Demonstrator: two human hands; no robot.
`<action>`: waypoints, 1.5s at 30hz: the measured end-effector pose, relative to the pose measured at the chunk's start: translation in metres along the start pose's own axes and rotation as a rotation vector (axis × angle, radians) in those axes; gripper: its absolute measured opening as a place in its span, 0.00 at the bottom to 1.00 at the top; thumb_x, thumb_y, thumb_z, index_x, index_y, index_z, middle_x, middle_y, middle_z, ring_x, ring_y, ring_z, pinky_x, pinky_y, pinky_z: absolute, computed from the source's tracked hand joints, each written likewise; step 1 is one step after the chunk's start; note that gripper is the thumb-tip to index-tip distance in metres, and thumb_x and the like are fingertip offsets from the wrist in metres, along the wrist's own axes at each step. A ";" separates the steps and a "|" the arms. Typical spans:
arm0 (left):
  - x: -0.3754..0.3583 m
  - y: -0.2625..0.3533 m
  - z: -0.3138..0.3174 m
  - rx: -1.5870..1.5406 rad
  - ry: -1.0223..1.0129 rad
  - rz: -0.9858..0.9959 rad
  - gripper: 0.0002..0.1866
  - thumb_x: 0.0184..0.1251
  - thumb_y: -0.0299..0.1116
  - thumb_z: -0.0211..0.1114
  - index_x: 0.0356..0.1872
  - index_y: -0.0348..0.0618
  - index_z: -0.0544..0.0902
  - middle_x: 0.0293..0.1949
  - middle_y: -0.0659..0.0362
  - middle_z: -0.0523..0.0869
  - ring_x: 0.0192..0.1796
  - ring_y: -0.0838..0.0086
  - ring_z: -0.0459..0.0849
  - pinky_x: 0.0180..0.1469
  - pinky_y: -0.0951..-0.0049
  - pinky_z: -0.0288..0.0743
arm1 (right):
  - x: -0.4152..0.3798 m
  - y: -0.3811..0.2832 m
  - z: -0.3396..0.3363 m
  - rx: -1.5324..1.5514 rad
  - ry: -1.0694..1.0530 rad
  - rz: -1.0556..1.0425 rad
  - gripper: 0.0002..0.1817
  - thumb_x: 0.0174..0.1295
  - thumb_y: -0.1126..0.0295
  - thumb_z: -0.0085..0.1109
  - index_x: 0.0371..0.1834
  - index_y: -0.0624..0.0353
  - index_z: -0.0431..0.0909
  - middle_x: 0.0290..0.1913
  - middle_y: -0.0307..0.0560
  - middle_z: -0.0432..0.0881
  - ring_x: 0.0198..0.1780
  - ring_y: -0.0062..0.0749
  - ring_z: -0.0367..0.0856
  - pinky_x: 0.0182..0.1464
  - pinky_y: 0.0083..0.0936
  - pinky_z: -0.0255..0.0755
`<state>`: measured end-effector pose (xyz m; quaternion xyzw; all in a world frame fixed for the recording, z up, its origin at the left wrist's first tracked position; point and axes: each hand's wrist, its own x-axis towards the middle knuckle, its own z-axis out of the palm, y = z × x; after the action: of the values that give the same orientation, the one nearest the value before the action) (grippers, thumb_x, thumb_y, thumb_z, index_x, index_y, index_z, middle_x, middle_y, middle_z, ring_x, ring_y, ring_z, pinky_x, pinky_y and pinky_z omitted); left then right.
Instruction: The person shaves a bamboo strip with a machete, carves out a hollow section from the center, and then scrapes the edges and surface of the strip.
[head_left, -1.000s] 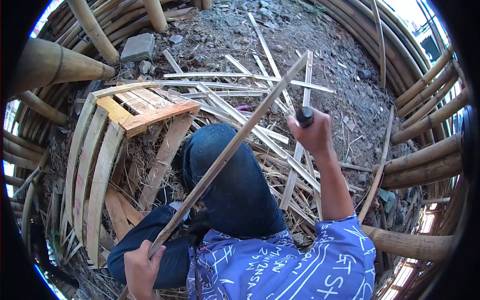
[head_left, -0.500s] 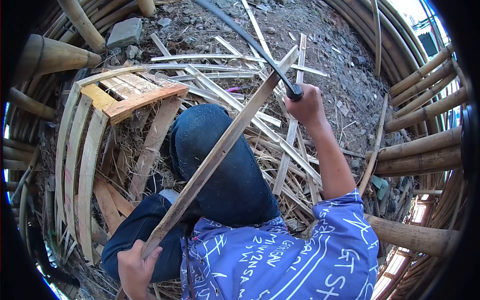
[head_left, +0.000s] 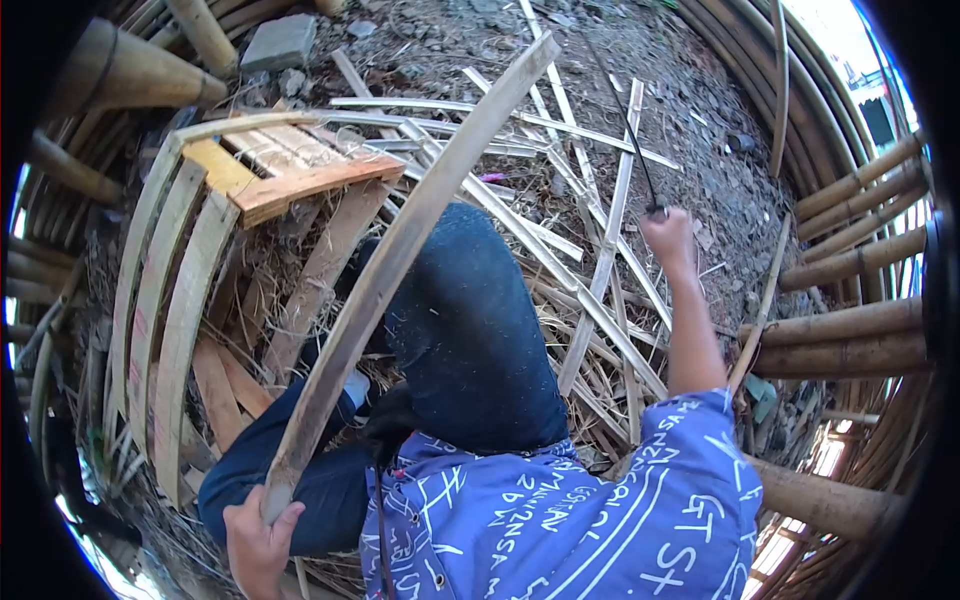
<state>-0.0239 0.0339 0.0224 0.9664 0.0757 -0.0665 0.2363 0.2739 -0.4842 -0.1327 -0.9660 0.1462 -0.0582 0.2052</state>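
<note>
A long split bamboo strip (head_left: 385, 275) slants up over my knee, its lower end gripped in my left hand (head_left: 262, 540) at the lower left. Its upper end stands free in the air. My right hand (head_left: 670, 240), held out to the right over the ground, is wrapped round the dark handle of a long thin blade (head_left: 622, 110). The blade points up and away, apart from the strip. Between the hands are my bent knee and the pale strips (head_left: 605, 250) lying crossed on the ground.
A slatted wooden crate (head_left: 310, 185) stands at the left. Behind it lies a grey block (head_left: 279, 43). Stacked bamboo poles (head_left: 850, 325) line the right side, and thick poles (head_left: 140, 70) jut in at the upper left.
My right hand has moved right and slightly down with the blade, away from the strip. The strip's upper end has swung up and left in my left hand.
</note>
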 end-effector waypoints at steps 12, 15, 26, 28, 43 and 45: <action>0.037 -0.003 0.009 -0.188 -0.312 -0.143 0.30 0.54 0.54 0.70 0.14 0.38 0.68 0.08 0.52 0.72 0.14 0.65 0.80 0.18 0.72 0.67 | -0.085 -0.095 0.025 1.211 -0.093 0.311 0.05 0.55 0.76 0.59 0.29 0.60 0.71 0.19 0.37 0.71 0.13 0.20 0.69 0.15 0.18 0.66; 0.036 -0.009 0.013 -0.101 -0.227 -0.121 0.36 0.50 0.64 0.66 0.13 0.37 0.67 0.10 0.48 0.68 0.16 0.53 0.74 0.20 0.64 0.64 | -0.090 -0.104 0.012 1.331 -0.012 0.289 0.06 0.56 0.77 0.56 0.30 0.58 0.68 0.19 0.37 0.70 0.15 0.20 0.68 0.16 0.19 0.67; 0.064 0.013 -0.019 0.102 0.000 -0.080 0.37 0.48 0.68 0.63 0.15 0.36 0.71 0.13 0.46 0.69 0.22 0.47 0.74 0.25 0.59 0.66 | -0.096 -0.134 -0.038 1.441 -0.127 0.094 0.06 0.52 0.78 0.52 0.32 0.58 0.66 0.19 0.39 0.66 0.13 0.21 0.64 0.15 0.20 0.63; 0.073 0.020 -0.020 0.092 0.028 -0.028 0.36 0.51 0.65 0.65 0.18 0.35 0.70 0.14 0.42 0.66 0.23 0.44 0.72 0.25 0.59 0.63 | -0.092 -0.140 -0.039 1.375 -0.269 0.110 0.06 0.51 0.78 0.51 0.31 0.59 0.67 0.19 0.40 0.68 0.12 0.21 0.65 0.14 0.20 0.64; 0.110 0.068 -0.013 0.232 0.032 0.130 0.29 0.53 0.59 0.66 0.24 0.38 0.75 0.14 0.47 0.74 0.23 0.52 0.80 0.27 0.60 0.71 | -0.101 -0.150 -0.019 1.242 -0.630 0.224 0.07 0.49 0.78 0.50 0.33 0.60 0.66 0.19 0.40 0.68 0.10 0.21 0.65 0.11 0.20 0.63; 0.110 0.072 -0.006 0.235 0.028 0.132 0.29 0.52 0.60 0.67 0.24 0.38 0.75 0.14 0.48 0.75 0.23 0.54 0.80 0.27 0.61 0.72 | -0.107 -0.156 -0.027 1.305 -0.708 0.237 0.07 0.49 0.77 0.49 0.31 0.59 0.65 0.18 0.39 0.66 0.10 0.19 0.63 0.11 0.19 0.63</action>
<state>0.0974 -0.0138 0.0414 0.9911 0.0070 -0.0457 0.1245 0.2073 -0.3255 -0.0497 -0.5869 0.1104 0.2035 0.7759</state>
